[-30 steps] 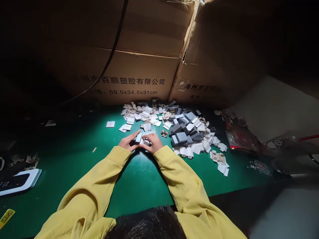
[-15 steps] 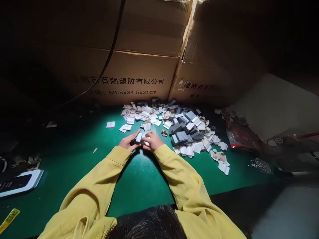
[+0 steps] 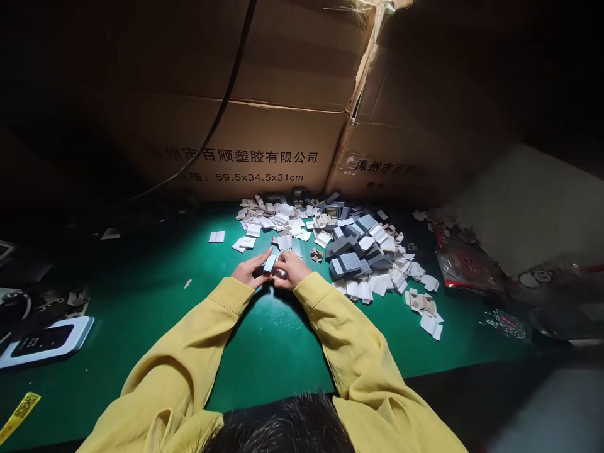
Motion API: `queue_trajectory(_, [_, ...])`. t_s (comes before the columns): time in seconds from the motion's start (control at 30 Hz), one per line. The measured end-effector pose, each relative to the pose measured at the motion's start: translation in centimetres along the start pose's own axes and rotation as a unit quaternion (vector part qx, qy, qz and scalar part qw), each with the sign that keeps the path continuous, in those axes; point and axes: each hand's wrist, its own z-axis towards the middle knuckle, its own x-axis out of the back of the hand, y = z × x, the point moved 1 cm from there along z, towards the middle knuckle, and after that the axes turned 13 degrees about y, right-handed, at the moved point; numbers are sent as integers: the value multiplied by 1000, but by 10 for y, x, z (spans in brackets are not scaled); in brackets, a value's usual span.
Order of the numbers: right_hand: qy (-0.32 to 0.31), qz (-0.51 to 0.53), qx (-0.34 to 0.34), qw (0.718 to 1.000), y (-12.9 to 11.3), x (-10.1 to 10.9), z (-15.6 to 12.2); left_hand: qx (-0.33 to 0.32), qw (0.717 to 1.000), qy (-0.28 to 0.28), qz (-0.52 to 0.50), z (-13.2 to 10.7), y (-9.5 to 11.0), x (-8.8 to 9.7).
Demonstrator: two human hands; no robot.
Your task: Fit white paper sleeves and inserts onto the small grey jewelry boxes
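Observation:
Both hands meet over the green table (image 3: 264, 340), in yellow sleeves. My left hand (image 3: 251, 270) and my right hand (image 3: 291, 269) together pinch a small white box piece (image 3: 270, 262) between their fingertips. Just beyond the hands lies a heap of small white cards and folded pieces (image 3: 283, 221). To the right of it is a cluster of small grey boxes (image 3: 350, 251). What else my right hand covers is hidden.
Large cardboard cartons (image 3: 264, 126) stand along the far edge, a black cable (image 3: 212, 126) hanging across one. A white device (image 3: 44, 340) lies at the left edge, a yellow label (image 3: 19, 412) near the front left. Plastic bags (image 3: 465, 264) lie at the right.
My hands stay together on the white piece, the right hand's fingers shifting slightly over it. The whole view has shifted a little to the right and down.

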Motion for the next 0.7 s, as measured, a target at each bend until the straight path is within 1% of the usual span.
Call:
queue_trajectory(0.1, [12,-2,1,1000,4,-3,-2,-8,1000,6,-1,0,-1,0])
queue_trajectory(0.23, [50,-20,40,998,8,-2,-7,-5,1000,-1,9,0,0,0])
queue_trajectory(0.4, [64,-38,84,994,6,-1,-12,-15,1000,2,15,0,3,0])
queue_trajectory(0.47, [63,-49,84,993,6,-2,-13,-14,1000,5,17,0,4,-1])
queue_trajectory(0.63, [27,-75,68,994,2,0,-15,-20,1000,8,13,0,4,-2])
queue_trajectory(0.7, [24,-83,65,994,-1,0,-15,-23,1000,6,14,0,3,-1])
